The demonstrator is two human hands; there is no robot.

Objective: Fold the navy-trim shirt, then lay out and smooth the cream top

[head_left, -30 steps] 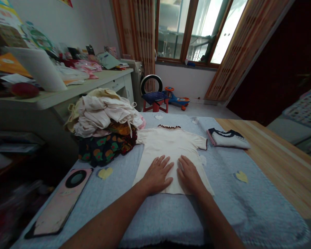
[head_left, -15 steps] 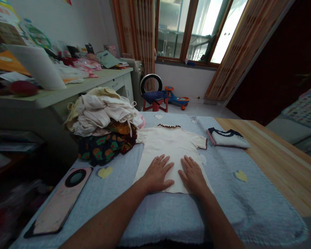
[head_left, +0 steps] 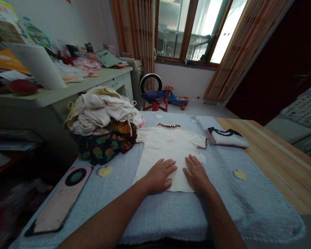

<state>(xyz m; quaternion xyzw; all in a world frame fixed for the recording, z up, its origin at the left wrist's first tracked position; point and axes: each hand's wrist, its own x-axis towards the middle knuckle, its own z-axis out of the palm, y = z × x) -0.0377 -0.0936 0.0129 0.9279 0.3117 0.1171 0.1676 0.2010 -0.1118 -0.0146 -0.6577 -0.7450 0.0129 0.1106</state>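
Note:
A cream short-sleeved shirt (head_left: 168, 145) with a dark ruffled collar lies spread flat on a light blue cloth (head_left: 160, 218), its collar away from me. My left hand (head_left: 159, 175) rests palm down on the lower left part of the shirt, fingers stretched out. On the lower right part lies my right hand (head_left: 197, 174), also flat with its fingers extended. Neither hand grips the fabric. The shirt's left sleeve touches a heap of crumpled clothes (head_left: 103, 114).
A folded shirt (head_left: 226, 137) with a dark neckline lies at the right. To the left is a phone in a pink case (head_left: 59, 204). Beyond the table stand a red stool (head_left: 155, 102) and a blue ride-on toy (head_left: 177, 99). A cluttered desk (head_left: 93, 77) borders the left side.
My right hand has shifted slightly right across the shirt. My left hand's fingers have turned a little to the right and drawn closer together. The shirt stays flat.

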